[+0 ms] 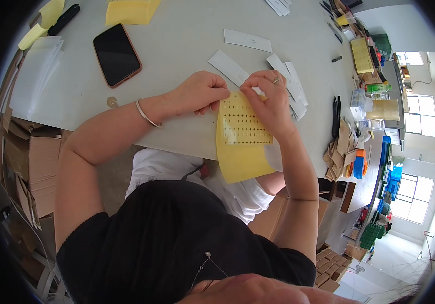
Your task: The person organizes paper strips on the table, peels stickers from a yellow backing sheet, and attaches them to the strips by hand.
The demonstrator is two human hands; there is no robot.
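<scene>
- A yellow sheet (pixel 241 147) is lying half on the grey table, its top edge sitting between both hands and its lower part hanging over the table's near edge toward six o'clock.
- It is tilting slightly, the upper end leaning toward eleven o'clock.
- Its upper half is carrying a grid of small dark marks in even rows (too small to tell what they are), while the lower half is showing plain yellow.
- A glossy, paler strip is running down its left side.
- A small white piece (pixel 258 92) is showing at the sheet's top edge, at one o'clock, pinched under fingertips.
</scene>
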